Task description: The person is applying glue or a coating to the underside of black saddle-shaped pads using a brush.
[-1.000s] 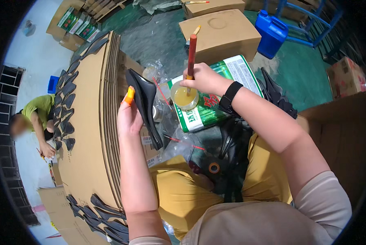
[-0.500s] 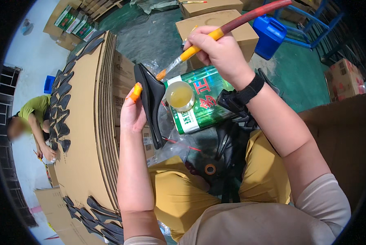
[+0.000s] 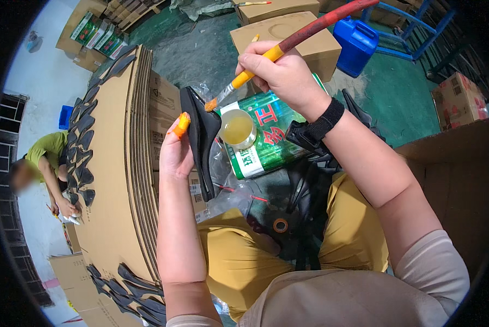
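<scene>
left hand (image 3: pixel 174 155): grip clenched around black sole (image 3: pixel 201 139).
right hand (image 3: pixel 280 73): grip grasping brush (image 3: pixel 288 43), bristles touching sole.
glue can (image 3: pixel 258 136): open, beside sole.

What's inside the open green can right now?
The green can holds a yellowish liquid, seen through its round opening. How deep it goes is hidden by the can's wall. The brush tip is outside, against the black sole.

The black shoe sole (image 3: pixel 201 139) looks like smooth, matt rubber. The brush (image 3: pixel 288 46) has a glossy painted handle, yellow then red, with wet bristles. The green can (image 3: pixel 260 136) is shiny printed metal holding glossy yellowish glue. The stacked sheets (image 3: pixel 122 163) are matt brown corrugated cardboard. The blue jerrycan (image 3: pixel 356 43) is smooth plastic.
</scene>
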{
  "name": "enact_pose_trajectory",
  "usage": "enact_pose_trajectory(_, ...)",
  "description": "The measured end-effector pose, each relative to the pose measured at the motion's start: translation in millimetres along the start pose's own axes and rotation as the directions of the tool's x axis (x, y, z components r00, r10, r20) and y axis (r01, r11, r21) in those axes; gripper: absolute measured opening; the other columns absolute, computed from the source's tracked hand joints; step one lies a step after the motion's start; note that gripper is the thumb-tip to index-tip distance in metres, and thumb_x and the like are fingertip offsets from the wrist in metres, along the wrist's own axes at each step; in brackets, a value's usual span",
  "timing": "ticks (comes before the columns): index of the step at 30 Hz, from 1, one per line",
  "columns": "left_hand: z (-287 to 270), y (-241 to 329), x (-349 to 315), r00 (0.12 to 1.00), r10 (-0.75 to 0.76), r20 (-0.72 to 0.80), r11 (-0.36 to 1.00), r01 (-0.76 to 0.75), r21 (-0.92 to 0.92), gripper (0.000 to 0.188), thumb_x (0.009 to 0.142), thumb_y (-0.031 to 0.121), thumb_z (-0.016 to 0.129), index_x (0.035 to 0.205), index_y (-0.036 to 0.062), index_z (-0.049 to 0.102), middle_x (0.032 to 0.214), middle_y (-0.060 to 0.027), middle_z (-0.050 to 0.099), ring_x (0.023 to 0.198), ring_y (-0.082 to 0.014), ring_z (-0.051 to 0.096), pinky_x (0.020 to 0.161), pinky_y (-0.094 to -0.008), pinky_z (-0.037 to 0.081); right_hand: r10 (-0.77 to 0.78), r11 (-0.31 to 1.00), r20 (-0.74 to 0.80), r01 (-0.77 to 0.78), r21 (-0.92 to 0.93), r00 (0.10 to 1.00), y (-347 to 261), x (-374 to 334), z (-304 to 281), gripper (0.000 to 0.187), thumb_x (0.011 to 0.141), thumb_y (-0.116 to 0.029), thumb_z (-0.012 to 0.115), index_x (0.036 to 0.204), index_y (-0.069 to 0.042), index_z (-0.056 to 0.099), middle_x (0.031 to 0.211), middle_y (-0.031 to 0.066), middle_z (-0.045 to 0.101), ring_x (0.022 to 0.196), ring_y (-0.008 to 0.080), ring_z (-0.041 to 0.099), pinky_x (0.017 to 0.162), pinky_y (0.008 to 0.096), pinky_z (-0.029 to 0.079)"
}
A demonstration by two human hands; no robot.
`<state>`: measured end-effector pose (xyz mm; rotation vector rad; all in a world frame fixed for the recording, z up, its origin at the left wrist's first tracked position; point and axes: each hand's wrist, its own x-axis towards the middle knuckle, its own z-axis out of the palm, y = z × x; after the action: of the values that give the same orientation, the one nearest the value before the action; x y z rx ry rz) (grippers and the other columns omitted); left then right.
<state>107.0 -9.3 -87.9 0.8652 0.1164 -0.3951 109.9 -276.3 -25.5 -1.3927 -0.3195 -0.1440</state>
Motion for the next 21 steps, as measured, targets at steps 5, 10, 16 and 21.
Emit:
enact_pose_trajectory(5, 3.4, 3.7, -0.3, 0.999, -0.034, -0.014, 0.987, 0.031, -0.158, 0.031, 0.096, 0.022, 0.051, 0.115, -0.0015, 0.059, 0.113, -0.0163, 0.064, 0.104, -0.0274, 0.062, 0.096, -0.0425, 0.047, 0.019, 1.000, 0.008, -0.019, -0.020, 1.000, 1.5, -1.5, -0.4, 0.024, 0.086, -0.023, 0.059, 0.074, -0.002, 0.064, 0.058, -0.0020, 0.052, 0.052, 0.0052, 0.045, 0.048, 0.0231, 0.035)
enact_pose_trajectory(10, 10.5, 2.9, 1.8, 0.994, -0.051, 0.098, 0.926, 0.084, -0.369, 0.031, 0.097, 0.021, 0.044, 0.113, -0.0011, 0.060, 0.109, -0.0180, 0.065, 0.101, -0.0301, 0.063, 0.092, -0.0467, 0.049, 0.025, 1.000, -0.017, -0.025, 0.011, 1.000, 1.9, -4.2, 2.3, 0.023, 0.086, -0.021, 0.059, 0.074, -0.002, 0.064, 0.058, -0.0024, 0.051, 0.051, 0.0056, 0.044, 0.047, 0.0232, 0.034)
enact_pose_trajectory(16, 15.2, -4.4, 12.6, 0.998, 0.057, 0.019, 0.902, -0.043, -0.430, 0.029, 0.097, 0.025, 0.048, 0.111, 0.0019, 0.060, 0.114, -0.0136, 0.064, 0.107, -0.0285, 0.060, 0.099, -0.0466, 0.044, -0.063, 0.998, -0.071, 0.063, -0.001, 0.995, 6.1, -5.2, 11.8, 0.022, 0.087, -0.020, 0.059, 0.077, -0.001, 0.064, 0.063, 0.0014, 0.058, 0.059, 0.0090, 0.052, 0.055, 0.0262, 0.042)
enact_pose_trajectory(21, 24.7, -6.1, 22.0, 0.996, 0.070, -0.061, 0.874, -0.091, -0.476, 0.029, 0.097, 0.026, 0.046, 0.110, 0.0057, 0.061, 0.112, -0.0130, 0.065, 0.102, -0.0270, 0.061, 0.094, -0.0464, 0.046, -0.060, 0.996, -0.004, 0.060, -0.059, 0.998, 6.3, -10.9, 12.1, 0.021, 0.086, -0.019, 0.059, 0.077, 0.000, 0.064, 0.070, 0.0042, 0.064, 0.067, 0.0122, 0.058, 0.063, 0.0286, 0.047)
